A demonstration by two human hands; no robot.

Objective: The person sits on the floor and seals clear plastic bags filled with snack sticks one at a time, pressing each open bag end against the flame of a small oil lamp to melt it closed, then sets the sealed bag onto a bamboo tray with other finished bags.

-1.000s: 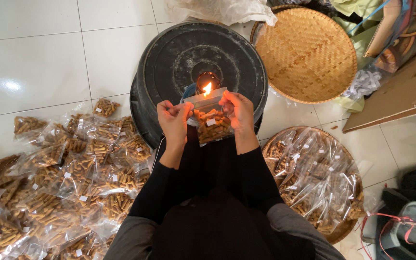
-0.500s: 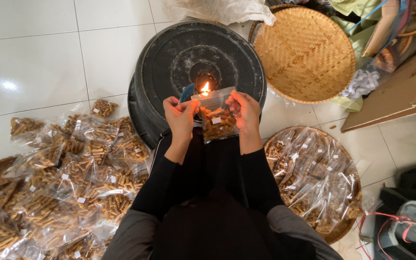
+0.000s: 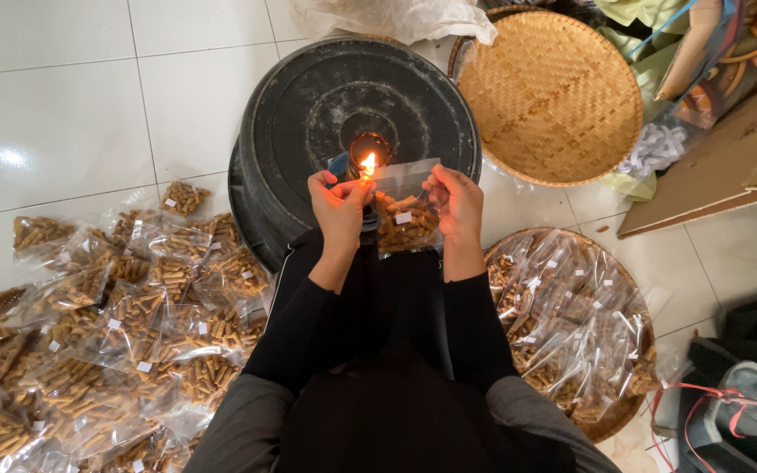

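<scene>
Bag (image 3: 405,215) lowered, between left hand (image 3: 339,206), right hand (image 3: 456,201).

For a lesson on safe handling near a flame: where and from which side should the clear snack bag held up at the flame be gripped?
Probably by the top corners of the clear snack bag, one from each side, as the left hand and right hand do now. The snacks sag at the bottom, leaving the upper film flat and pinchable, and the flame sits at the top left edge, so fingers should stay beside it, not above.
</scene>
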